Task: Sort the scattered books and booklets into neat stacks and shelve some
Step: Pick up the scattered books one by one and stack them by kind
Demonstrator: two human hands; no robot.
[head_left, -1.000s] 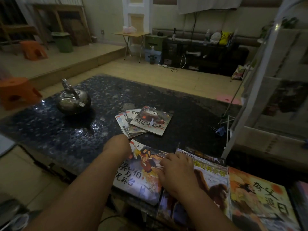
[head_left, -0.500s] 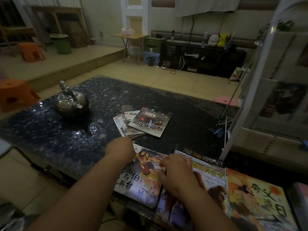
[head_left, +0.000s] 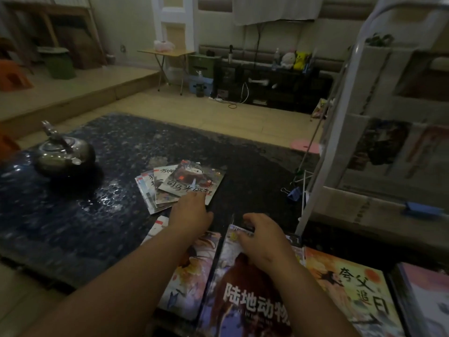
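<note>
A fanned pile of thin booklets (head_left: 181, 184) lies mid-table. My left hand (head_left: 190, 211) reaches over to it, fingertips touching the near edge of the top booklet. Along the table's front edge lie larger books: one under my left forearm (head_left: 192, 276), a book with a brown animal cover (head_left: 245, 295), an orange-covered book (head_left: 352, 290) and a pale one (head_left: 427, 300) at far right. My right hand (head_left: 263, 235) rests with loosely curled fingers on the top edge of the animal book.
A steel kettle (head_left: 64, 155) stands at the left of the dark pebbled table (head_left: 73, 215). A white shelf rack (head_left: 379, 132) holding books rises at the right, with blue binder clips (head_left: 294, 192) near its foot. Orange stools stand at far left.
My left hand has moved forward from the near book to the fanned booklets. My right hand slid up to the top edge of the animal book. The camera has tilted down and closer.
</note>
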